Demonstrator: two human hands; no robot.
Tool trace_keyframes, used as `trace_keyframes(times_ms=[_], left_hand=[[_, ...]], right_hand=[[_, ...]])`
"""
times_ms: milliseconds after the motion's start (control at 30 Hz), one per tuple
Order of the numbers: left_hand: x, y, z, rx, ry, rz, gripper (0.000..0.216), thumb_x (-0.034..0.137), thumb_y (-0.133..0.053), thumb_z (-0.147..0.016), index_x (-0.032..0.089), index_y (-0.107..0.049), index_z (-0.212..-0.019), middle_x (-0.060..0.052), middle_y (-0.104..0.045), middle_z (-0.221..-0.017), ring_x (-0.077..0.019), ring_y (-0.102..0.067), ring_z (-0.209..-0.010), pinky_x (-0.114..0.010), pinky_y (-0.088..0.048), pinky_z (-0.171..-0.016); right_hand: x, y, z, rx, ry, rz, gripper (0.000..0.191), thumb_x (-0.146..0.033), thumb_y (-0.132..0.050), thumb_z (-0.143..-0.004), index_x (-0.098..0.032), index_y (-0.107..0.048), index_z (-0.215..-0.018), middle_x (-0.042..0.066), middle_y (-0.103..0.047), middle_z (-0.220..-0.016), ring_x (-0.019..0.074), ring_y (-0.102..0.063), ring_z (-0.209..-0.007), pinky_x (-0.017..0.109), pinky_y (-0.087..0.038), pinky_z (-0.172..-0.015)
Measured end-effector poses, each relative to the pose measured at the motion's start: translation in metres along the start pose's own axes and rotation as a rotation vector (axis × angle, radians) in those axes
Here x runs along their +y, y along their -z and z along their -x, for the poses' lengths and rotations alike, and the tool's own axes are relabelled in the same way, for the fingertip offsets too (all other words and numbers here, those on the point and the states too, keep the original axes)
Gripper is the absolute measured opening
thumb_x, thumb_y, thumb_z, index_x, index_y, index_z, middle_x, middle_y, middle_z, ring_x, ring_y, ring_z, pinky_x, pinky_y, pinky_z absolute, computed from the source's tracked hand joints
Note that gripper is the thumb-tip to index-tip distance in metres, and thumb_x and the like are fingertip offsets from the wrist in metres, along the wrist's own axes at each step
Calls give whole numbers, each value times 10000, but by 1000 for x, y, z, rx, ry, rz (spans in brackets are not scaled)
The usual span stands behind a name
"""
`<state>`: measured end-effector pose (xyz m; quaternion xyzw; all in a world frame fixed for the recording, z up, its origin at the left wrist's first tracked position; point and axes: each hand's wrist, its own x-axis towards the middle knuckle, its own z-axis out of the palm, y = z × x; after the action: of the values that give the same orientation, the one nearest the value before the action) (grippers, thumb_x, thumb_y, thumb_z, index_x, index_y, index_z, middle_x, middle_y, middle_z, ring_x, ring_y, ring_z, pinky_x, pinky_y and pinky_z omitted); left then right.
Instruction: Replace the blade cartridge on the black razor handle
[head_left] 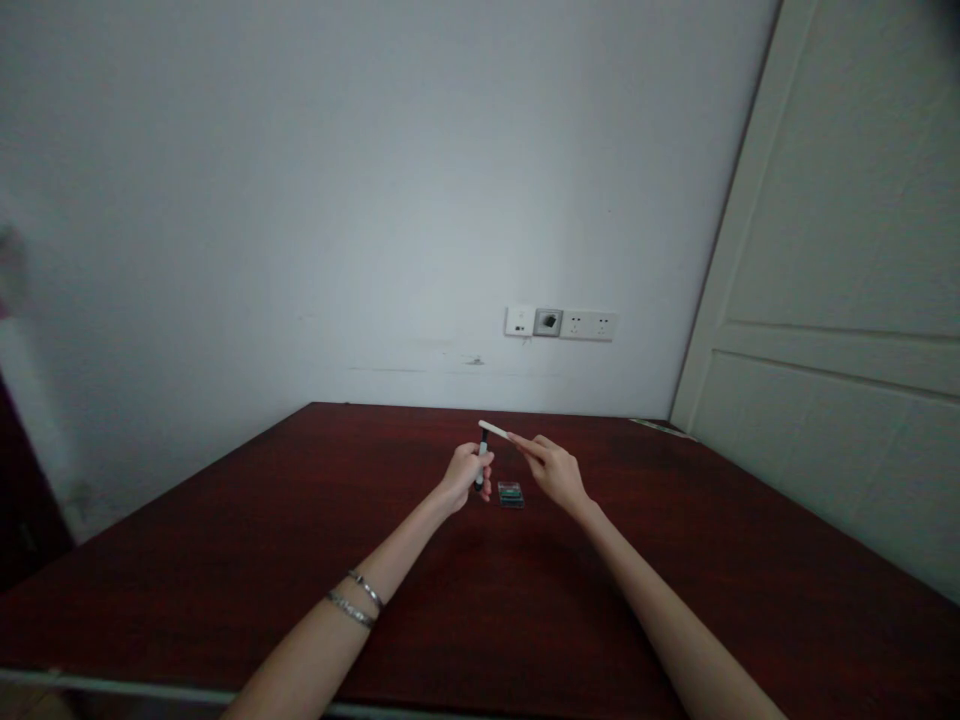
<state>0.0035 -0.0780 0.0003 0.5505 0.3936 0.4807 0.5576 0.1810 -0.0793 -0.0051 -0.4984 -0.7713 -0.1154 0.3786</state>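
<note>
My left hand is closed around a thin dark pen-like tool, held upright over the dark red table. My right hand pinches one end of a slim white stick, whose other end points left, just above the left hand's tool. The two hands are close together, above the table's far middle. A small greenish box lies on the table between and just below the hands. Two thin silver bracelets circle my left wrist.
A white wall stands behind the table, with a row of sockets above the far edge. A pale door is at the right. The table's metal front edge runs along the bottom left.
</note>
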Motion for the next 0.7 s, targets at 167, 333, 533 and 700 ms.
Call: trace_keyframes(times_ms=[167, 333, 533, 700], left_hand=[[0, 1, -1, -5, 4, 9, 137, 248, -499, -755, 173, -386, -731, 80, -441, -451, -78, -431, -282, -178, -353, -273], [1, 1, 0, -8, -1, 6, 194, 299, -534, -747, 179, -384, -726, 83, -438, -454, -77, -430, -289, -180, -348, -274], [2, 2, -1, 3, -2, 10, 204, 309, -536, -751, 186, -375, -726, 85, -432, -450, -75, -418, -287, -178, -334, -273], [1, 1, -2, -8, -2, 4, 245, 348, -555, -742, 187, -370, -727, 89, -428, -453, -73, -421, -286, -176, -330, -276]], right_hand=[[4, 0, 0, 57, -45, -16, 364, -293, -409, -897, -374, -499, -1241, -6, -578, -774, 105, -559, -676, 172, -332, -525], [5, 0, 1, 32, 2, -43, 361, -279, -407, -893, -367, -519, -1224, -5, -582, -775, 98, -561, -660, 169, -345, -527], [9, -1, 2, 58, -10, -40, 365, -291, -393, -897, -356, -512, -1235, -1, -581, -761, 97, -560, -643, 168, -348, -520], [11, -2, 3, 54, -27, -12, 368, -294, -409, -893, -368, -499, -1242, -4, -581, -754, 100, -565, -651, 167, -341, -504]])
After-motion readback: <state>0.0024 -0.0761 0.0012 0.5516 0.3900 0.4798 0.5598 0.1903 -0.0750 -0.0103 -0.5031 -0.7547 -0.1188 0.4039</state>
